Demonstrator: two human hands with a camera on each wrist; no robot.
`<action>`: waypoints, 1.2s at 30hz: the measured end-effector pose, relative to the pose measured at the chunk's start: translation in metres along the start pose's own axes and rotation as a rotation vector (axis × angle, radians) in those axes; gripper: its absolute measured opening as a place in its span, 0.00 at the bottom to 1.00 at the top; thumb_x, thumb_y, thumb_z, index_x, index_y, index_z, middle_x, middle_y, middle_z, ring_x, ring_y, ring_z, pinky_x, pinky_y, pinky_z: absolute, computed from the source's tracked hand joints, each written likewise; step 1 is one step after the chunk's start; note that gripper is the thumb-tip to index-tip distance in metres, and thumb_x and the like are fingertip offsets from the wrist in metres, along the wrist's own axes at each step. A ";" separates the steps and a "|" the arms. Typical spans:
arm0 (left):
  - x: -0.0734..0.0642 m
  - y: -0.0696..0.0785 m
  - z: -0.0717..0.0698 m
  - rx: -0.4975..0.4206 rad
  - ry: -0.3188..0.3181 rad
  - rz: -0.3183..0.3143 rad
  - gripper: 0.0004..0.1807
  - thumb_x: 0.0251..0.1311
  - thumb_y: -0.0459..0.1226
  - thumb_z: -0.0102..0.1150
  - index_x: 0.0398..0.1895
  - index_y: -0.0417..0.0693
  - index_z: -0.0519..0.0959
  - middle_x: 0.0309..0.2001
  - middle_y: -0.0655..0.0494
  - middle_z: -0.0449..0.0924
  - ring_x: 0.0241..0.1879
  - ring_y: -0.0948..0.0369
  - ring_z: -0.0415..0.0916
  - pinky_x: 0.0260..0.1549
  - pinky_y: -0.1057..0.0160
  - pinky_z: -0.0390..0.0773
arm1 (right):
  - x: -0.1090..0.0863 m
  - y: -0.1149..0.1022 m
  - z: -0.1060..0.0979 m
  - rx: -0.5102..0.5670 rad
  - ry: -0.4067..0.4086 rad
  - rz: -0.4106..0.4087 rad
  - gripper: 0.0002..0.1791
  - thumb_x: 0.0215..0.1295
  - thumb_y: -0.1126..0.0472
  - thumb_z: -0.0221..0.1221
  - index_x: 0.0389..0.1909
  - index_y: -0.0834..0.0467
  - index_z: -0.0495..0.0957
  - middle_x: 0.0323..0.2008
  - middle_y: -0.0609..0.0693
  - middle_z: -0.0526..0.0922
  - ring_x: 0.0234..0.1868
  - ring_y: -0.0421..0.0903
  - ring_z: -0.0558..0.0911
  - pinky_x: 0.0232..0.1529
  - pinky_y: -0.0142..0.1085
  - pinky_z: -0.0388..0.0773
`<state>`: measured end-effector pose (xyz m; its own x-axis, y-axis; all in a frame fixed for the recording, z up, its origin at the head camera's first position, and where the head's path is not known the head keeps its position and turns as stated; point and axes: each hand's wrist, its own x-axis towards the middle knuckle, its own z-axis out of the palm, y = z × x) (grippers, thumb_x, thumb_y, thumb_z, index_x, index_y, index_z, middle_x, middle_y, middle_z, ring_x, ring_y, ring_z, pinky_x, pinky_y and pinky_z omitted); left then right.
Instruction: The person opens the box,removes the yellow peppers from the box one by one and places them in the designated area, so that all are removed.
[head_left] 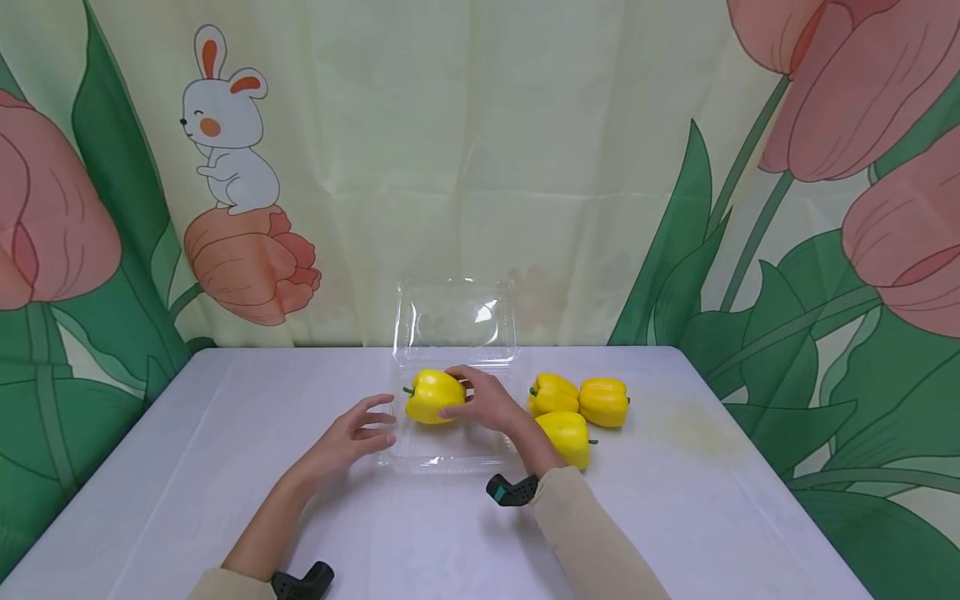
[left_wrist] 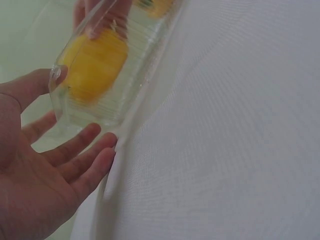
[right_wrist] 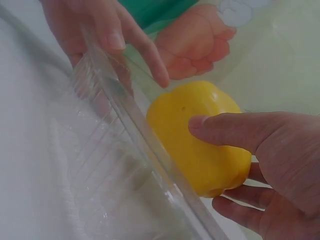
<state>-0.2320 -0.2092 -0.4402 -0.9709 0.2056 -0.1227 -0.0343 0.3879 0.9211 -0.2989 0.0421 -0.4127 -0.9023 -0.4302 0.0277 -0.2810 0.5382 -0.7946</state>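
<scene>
A yellow bell pepper (head_left: 433, 397) is in my right hand (head_left: 486, 402), at the left part of a clear plastic clamshell box (head_left: 450, 461). In the right wrist view, the thumb presses one side of the pepper (right_wrist: 195, 155) and the other fingers lie round its far side. My left hand (head_left: 352, 437) is at the box's left edge with its fingers spread and loosely bent. Its thumb is close to the rim in the left wrist view; contact is hard to tell. The box's lid (head_left: 455, 321) stands raised at the back.
Three more yellow bell peppers lie together right of the box: one at the back (head_left: 553, 393), one at the right (head_left: 604, 402), and one in front (head_left: 567, 438), partly behind my right forearm. A white cloth covers the table (head_left: 420, 533). Behind it hangs a printed curtain (head_left: 480, 167).
</scene>
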 end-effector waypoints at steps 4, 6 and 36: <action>0.000 -0.001 0.000 0.003 -0.002 0.006 0.35 0.62 0.45 0.61 0.71 0.61 0.59 0.64 0.44 0.72 0.63 0.46 0.71 0.58 0.47 0.76 | -0.002 -0.001 -0.003 0.004 0.004 -0.015 0.36 0.53 0.55 0.71 0.63 0.52 0.70 0.60 0.48 0.76 0.58 0.49 0.76 0.59 0.42 0.77; 0.000 -0.001 -0.001 0.005 -0.005 0.012 0.35 0.62 0.44 0.61 0.71 0.61 0.59 0.64 0.44 0.72 0.63 0.46 0.71 0.58 0.47 0.76 | -0.003 -0.002 -0.004 0.010 0.004 -0.017 0.36 0.53 0.55 0.71 0.63 0.52 0.70 0.60 0.48 0.76 0.58 0.49 0.76 0.59 0.42 0.77; -0.002 -0.002 -0.002 -0.006 -0.016 0.046 0.35 0.63 0.44 0.61 0.72 0.58 0.59 0.64 0.43 0.71 0.64 0.45 0.70 0.59 0.48 0.76 | -0.022 -0.008 -0.020 0.028 0.021 -0.019 0.38 0.53 0.51 0.71 0.65 0.48 0.68 0.61 0.46 0.75 0.58 0.48 0.76 0.58 0.42 0.79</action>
<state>-0.2308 -0.2118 -0.4413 -0.9675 0.2375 -0.0866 0.0084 0.3725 0.9280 -0.2839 0.0617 -0.3949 -0.9035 -0.4250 0.0553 -0.2892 0.5093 -0.8105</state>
